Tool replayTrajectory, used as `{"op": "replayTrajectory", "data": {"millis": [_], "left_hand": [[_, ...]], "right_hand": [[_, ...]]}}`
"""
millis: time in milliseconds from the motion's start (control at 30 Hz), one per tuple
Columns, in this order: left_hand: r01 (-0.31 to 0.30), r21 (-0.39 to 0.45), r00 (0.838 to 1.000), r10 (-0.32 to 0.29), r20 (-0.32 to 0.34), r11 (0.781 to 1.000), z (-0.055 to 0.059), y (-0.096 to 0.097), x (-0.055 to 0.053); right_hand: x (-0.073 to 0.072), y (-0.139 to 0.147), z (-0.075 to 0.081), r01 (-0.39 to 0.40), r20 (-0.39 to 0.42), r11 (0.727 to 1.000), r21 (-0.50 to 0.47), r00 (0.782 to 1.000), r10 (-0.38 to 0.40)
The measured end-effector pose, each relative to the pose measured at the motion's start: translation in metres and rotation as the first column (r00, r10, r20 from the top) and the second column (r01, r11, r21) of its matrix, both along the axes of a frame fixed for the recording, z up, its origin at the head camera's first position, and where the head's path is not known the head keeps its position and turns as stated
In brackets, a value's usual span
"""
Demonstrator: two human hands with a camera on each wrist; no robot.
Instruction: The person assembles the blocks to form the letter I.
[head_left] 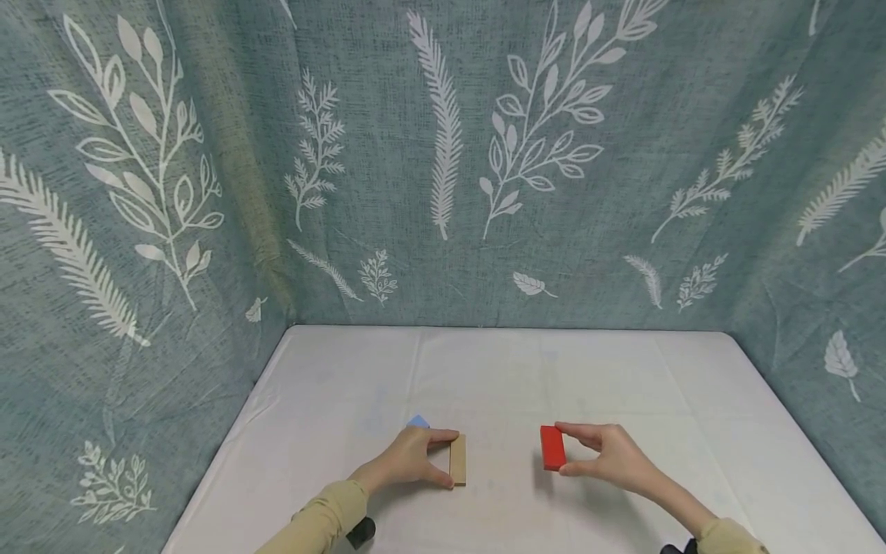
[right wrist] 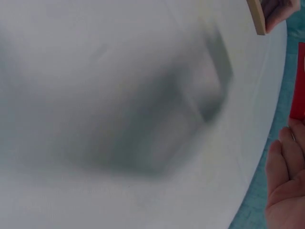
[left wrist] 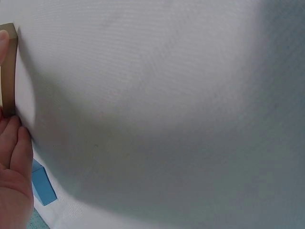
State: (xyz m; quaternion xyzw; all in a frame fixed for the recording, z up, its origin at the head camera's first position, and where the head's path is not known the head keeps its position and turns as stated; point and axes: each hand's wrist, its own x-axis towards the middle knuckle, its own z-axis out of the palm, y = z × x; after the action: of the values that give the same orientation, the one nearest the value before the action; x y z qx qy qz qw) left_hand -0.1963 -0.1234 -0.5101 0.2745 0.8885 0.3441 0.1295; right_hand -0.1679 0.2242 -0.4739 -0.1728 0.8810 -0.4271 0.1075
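My left hand pinches a tan wooden block by its two ends, thumb at the near end and fingers at the far end. In the left wrist view the same block stands on the white cloth at the left edge. A blue block lies just behind the left hand, which partly hides it. My right hand grips a red block by its ends, above the table with a shadow below. The red block is cut off by the right wrist view's edge.
A white cloth covers the table. Blue-green curtains with white leaf prints hang behind it and at both sides. A dark object shows below the left sleeve.
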Motion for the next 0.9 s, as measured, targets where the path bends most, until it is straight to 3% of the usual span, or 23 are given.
{"op": "replayTrajectory", "data": {"millis": [700, 900], "left_hand": [[-0.008, -0.003, 1.0, 0.008, 0.01, 1.0, 0.0, 0.0, 0.001], [-0.008, 0.005, 1.0, 0.008, 0.014, 1.0, 0.0, 0.001, 0.0]], "right_hand": [[0.017, -0.012, -0.007, -0.087, 0.065, 0.996, -0.01, 0.994, 0.087], [0.02, -0.015, -0.012, -0.119, 0.047, 0.993, 0.007, 0.992, 0.119]]}}
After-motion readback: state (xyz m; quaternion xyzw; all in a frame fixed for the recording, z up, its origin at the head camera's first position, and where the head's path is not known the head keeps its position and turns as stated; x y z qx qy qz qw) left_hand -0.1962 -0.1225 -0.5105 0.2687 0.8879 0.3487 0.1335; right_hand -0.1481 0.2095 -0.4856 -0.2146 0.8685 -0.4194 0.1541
